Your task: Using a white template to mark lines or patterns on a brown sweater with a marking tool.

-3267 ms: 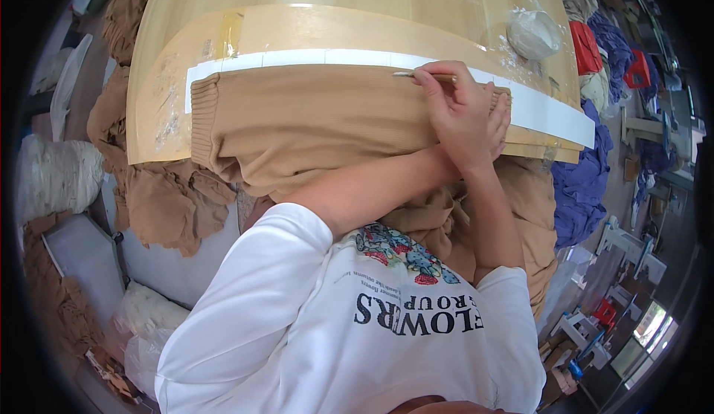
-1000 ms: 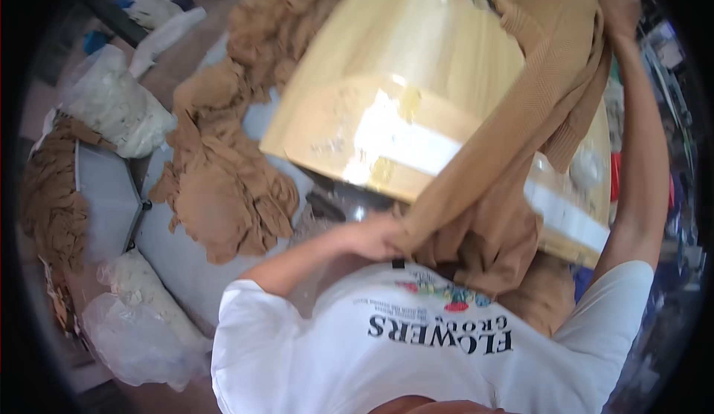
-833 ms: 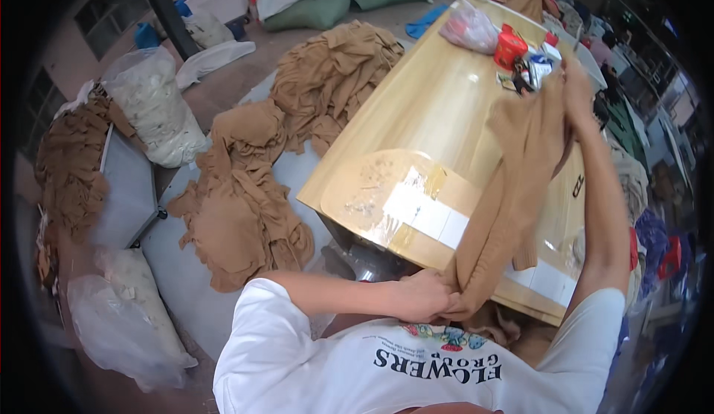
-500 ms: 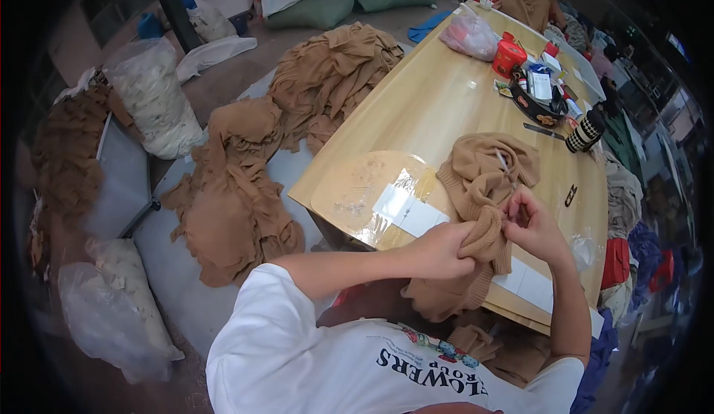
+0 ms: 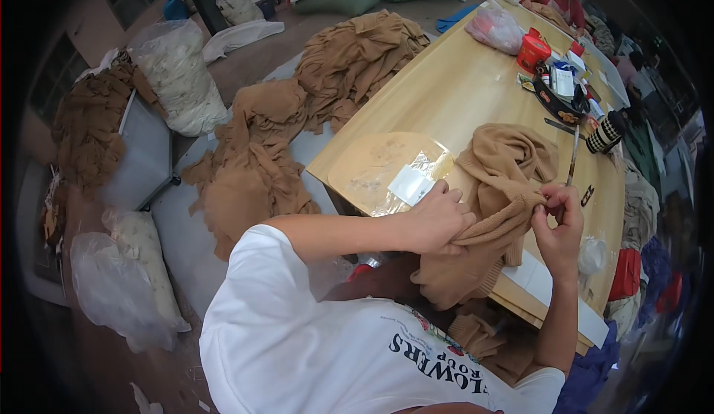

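Observation:
A tan knitted sweater (image 5: 506, 154) lies bunched on the table and hangs over its near edge. My left hand (image 5: 444, 221) is closed on a fold of it, at the near side of the table. With thumb and fingertips, my right hand (image 5: 559, 221) pinches the knit at the right end of a rolled ridge. A thin, dark, rod-like tool (image 5: 573, 154) sticks up from behind the right hand's fingers; its kind is unclear, and its lower end is hidden.
The wooden table (image 5: 416, 94) bears a black tray (image 5: 554, 105) of small items, a red container (image 5: 532, 50), a plastic bag (image 5: 495, 29) and a checkered cylinder (image 5: 606, 131). Brown garments (image 5: 357, 57) are heaped left of it. A person (image 5: 561, 1) is at the far end.
My left hand has shifted on the fabric, and my right hand has moved away to the right, stretching the ridge between them. The thin tool has swung off the sweater. The view has turned slightly.

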A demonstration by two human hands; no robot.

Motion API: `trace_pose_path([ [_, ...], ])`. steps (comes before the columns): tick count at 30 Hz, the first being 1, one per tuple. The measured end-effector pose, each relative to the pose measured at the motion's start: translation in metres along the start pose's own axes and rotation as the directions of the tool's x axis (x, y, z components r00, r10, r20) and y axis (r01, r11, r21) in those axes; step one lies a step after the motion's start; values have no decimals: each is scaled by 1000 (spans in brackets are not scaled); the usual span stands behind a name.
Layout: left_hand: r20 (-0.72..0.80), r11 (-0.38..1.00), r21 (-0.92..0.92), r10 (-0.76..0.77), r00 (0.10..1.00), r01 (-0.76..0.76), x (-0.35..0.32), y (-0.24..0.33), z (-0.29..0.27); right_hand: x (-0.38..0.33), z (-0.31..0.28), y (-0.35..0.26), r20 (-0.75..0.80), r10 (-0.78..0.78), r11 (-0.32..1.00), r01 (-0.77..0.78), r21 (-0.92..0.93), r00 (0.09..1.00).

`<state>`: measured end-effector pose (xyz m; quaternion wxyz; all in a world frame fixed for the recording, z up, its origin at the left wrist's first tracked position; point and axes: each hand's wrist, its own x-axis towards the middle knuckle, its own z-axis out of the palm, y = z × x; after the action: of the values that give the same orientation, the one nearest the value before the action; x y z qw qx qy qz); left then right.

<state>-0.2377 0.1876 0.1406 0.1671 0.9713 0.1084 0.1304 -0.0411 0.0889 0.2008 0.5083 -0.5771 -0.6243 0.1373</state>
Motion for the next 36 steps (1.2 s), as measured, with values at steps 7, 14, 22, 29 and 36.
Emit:
trace_pose_path([
  [7,518,427,-808,188,834,406,-6,-3,34,7,-7,13,-80,41,991,-30,128,996],
  [14,56,215,-970,-258,964,114,30,-17,32,3,-7,9,-35,-23,987,28,156,999],
  [22,65,189,-979,-48,997,73,40,3,11,-6,-2,9,-14,-30,968,33,248,999],
  [29,291,15,-956,142,946,291,55,-17,9,-13,-14,8,-60,0,964,16,265,998],
  [36,539,535,-761,208,816,366,34,-8,13,-5,-9,22,-69,-30,971,46,234,997],
])
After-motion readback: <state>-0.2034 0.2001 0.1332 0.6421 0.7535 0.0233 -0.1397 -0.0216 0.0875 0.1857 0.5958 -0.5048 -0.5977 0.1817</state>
